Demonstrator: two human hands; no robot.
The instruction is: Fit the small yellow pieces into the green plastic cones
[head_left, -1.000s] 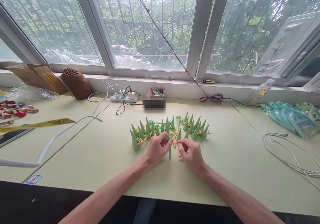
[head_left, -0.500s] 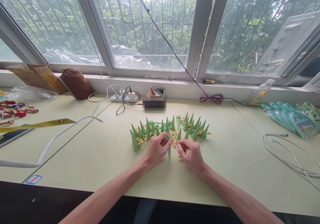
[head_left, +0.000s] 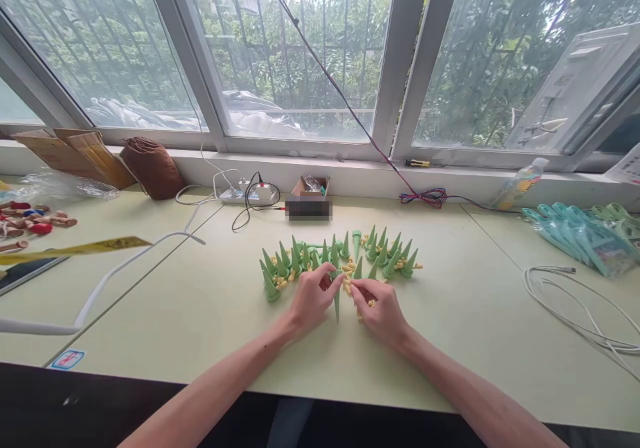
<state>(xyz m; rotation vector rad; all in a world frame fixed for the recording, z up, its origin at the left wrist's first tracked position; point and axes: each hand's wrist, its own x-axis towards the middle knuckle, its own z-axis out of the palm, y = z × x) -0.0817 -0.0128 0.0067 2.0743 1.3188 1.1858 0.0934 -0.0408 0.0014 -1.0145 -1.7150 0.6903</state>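
Head view shows 1 green spike clamped in the left hand, long axis near vertical, point downward, with standing green cones beyond it. Right hand sits just right of the spike, fingertips facing its upper end beside yellow pieces; whether they close on 1 cannot be told.

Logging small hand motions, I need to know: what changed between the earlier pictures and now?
The right hand has edged left, closer to the left hand. The green spike held there shifted slightly left too. Nothing was visibly taken up or let go. The standing green cones and bottle stayed put.
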